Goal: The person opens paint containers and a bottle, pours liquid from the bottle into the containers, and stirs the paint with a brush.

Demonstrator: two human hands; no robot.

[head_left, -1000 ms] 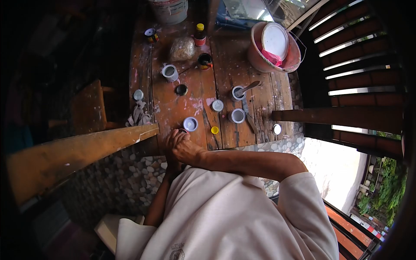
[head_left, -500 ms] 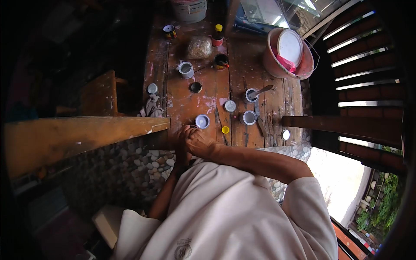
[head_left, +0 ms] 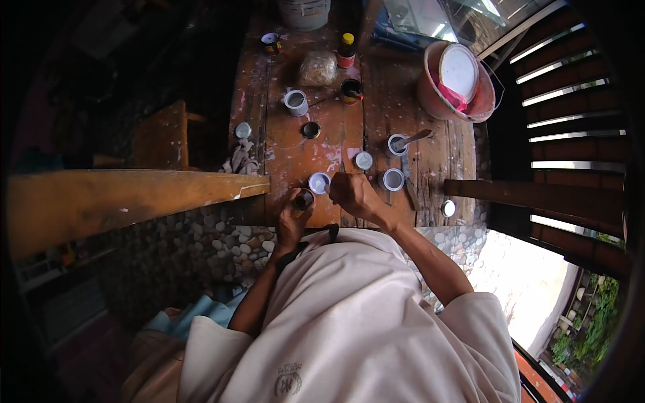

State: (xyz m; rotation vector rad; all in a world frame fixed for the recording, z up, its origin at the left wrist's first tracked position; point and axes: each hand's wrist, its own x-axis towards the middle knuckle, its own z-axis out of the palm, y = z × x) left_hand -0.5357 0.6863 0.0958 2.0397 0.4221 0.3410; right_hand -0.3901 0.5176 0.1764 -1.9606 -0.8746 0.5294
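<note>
My left hand [head_left: 292, 220] is wrapped round a small dark open jar [head_left: 304, 199] at the table's near edge. My right hand [head_left: 356, 196] is pinched just right of a can of pale lilac paint [head_left: 319, 183], its fingers closed on a thin tool [head_left: 327, 189] whose tip is at the can's rim. Right of that hand stands an open can of grey paint [head_left: 392, 179]. Behind it another can [head_left: 397, 145] has a brush [head_left: 418, 136] resting in it. A round lid [head_left: 363, 160] lies behind my right hand.
The stained wooden table [head_left: 289, 151] also bears a grey can [head_left: 295, 102], a yellow-capped bottle [head_left: 346, 50], a clear plastic bag [head_left: 318, 68], a rag [head_left: 242, 158] and a pink bucket [head_left: 459, 82]. Wooden beams [head_left: 148, 201] flank both sides.
My hands, clasped together before, have come apart. The left now shows the dark jar, and the right has moved right beside the lilac paint. The camera view has shifted; light blue cloth shows lower left.
</note>
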